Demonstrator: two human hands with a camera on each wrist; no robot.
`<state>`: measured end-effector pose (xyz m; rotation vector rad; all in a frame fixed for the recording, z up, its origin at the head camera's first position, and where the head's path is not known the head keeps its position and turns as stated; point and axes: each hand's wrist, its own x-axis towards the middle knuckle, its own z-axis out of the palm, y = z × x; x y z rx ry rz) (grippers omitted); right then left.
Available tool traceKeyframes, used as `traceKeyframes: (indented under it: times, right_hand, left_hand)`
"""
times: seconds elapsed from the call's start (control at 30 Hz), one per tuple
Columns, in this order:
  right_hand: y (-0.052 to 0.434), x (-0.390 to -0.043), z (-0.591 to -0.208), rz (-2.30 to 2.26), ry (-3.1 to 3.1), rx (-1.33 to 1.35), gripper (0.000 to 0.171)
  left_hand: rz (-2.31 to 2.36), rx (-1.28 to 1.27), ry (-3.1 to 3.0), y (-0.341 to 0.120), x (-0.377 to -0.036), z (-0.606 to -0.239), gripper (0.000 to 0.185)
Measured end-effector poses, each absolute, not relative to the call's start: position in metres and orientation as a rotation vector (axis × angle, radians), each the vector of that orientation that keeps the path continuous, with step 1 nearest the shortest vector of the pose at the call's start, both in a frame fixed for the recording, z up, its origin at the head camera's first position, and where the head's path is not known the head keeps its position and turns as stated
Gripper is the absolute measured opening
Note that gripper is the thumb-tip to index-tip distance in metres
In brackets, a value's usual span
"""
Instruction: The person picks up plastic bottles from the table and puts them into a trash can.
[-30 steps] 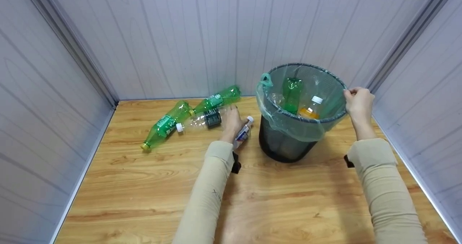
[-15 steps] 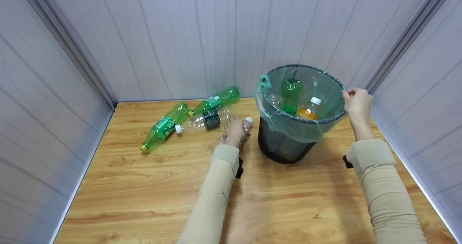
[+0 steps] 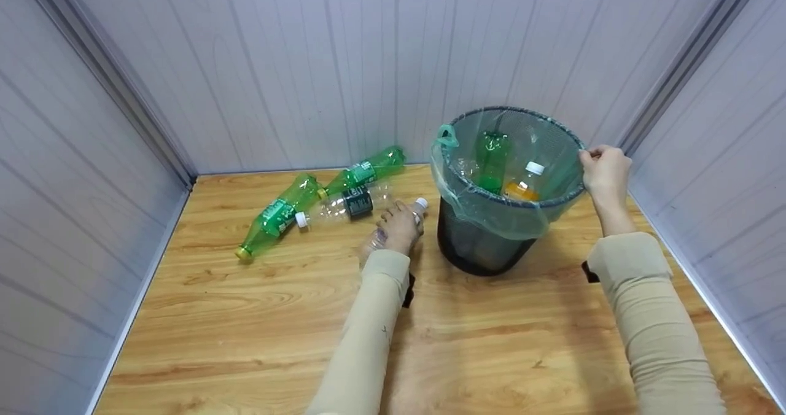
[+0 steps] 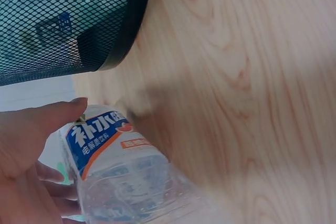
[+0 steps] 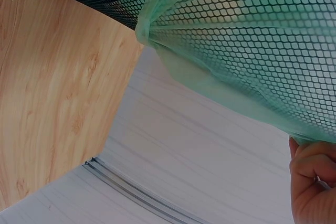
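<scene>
A clear bottle (image 3: pixel 393 228) was gripped by the left hand (image 3: pixel 400 226) on the bench (image 3: pixel 245 317), just beside the mesh bin (image 3: pixel 485 249). Farther right, the bin's rim was pinched by the right hand (image 3: pixel 605 172).

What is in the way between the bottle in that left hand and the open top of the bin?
Nothing visible blocks it. The left hand grips the clear bottle low on the table beside the bin, whose wall rises between them; the right hand holds the far rim.
</scene>
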<state>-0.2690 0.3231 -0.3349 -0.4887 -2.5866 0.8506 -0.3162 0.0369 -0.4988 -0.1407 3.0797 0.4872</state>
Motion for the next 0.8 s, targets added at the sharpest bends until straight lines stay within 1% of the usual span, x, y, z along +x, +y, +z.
traceKeyframes:
  times: [0.33, 0.5, 0.53, 0.67, 0.73, 0.77, 0.8]
  right_hand:
    - [0.322, -0.269, -0.336, 0.836, -2.568, -0.482, 0.032]
    - [0.322, -0.269, -0.336, 0.834, -2.575, -0.484, 0.033]
    - [0.322, -0.269, -0.336, 0.834, -2.573, -0.485, 0.033]
    - [0.322, -0.269, -0.336, 0.838, -2.577, -0.484, 0.033]
    - [0.322, -0.269, -0.336, 0.832, -2.577, -0.482, 0.032]
    - [0.322, -0.269, -0.335, 0.831, -2.579, -0.48, 0.032]
    - [0.323, -0.269, -0.335, 0.827, -2.585, -0.478, 0.032]
  left_hand:
    - [0.411, -0.124, 3.07, 0.034, -0.316, -0.5, 0.061]
    - [0.43, -0.112, 3.044, 0.033, -0.318, -0.497, 0.052]
    - [0.424, -0.098, 3.079, 0.033, -0.323, -0.506, 0.053]
    - [0.447, -0.069, 3.049, 0.033, -0.327, -0.498, 0.055]
    - [0.452, -0.048, 3.043, 0.033, -0.326, -0.492, 0.059]
    - [0.464, -0.05, 3.002, 0.032, -0.321, -0.479, 0.058]
    - [0.465, -0.042, 3.006, 0.031, -0.319, -0.476, 0.059]
